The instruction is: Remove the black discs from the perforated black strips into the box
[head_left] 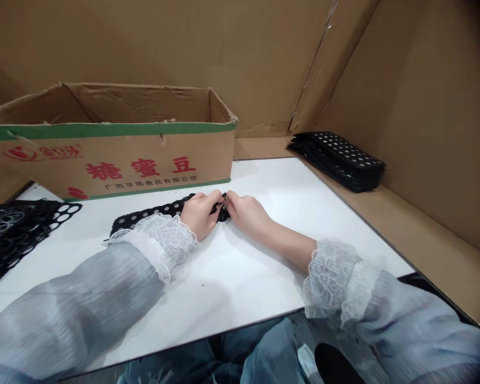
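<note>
A black sheet with rows of pale dots lies on the white tabletop, partly covered by my left sleeve and hand. My left hand pinches it near its right end. Close beside, my right hand has thumb and fingers closed on the right edge of the same sheet. The two sets of fingertips almost meet there. What exactly sits between the fingertips is too small to make out.
Behind my hands stands an open cardboard box with red printing. Black sheets with ring-shaped holes lie at the left. A stack of black dotted sheets rests on cardboard at the right. Cardboard walls enclose the white table.
</note>
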Demonstrator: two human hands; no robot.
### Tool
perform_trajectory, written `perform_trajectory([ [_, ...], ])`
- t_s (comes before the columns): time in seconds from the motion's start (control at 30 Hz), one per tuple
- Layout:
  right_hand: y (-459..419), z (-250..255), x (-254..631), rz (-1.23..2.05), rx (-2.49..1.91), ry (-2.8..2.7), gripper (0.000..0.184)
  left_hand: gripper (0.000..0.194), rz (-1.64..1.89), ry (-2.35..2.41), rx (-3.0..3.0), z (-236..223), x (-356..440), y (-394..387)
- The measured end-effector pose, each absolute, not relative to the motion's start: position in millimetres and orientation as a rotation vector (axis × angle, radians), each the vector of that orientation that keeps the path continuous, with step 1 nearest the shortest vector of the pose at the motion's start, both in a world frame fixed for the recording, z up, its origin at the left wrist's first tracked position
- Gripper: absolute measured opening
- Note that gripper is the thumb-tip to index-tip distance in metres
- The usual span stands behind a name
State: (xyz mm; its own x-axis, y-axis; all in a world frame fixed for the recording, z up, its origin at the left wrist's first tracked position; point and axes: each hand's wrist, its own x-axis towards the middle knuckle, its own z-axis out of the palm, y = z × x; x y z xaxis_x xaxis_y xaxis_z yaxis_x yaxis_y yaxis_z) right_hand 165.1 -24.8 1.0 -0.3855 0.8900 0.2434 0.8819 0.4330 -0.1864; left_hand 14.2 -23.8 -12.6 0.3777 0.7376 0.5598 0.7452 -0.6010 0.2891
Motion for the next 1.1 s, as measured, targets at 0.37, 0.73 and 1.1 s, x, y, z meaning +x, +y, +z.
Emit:
perform_trajectory([
  [0.37, -13, -2, 168, 0.103, -1.487, -2.203, 0.024, 0.010, -1.406, -1.700, -2.560, -6, 12, -16],
  [0.73, -17, 1, 181, 0.225, -1.336, -2.074, 0.024, 0.024, -1.621, -1.978, -2.640, -11, 7, -4],
  [1.1, -5, 4, 181, 0.599, -1.059, -1.997, 0.014, 0.029, -1.500, -1.742, -2.942, -11, 5, -5],
])
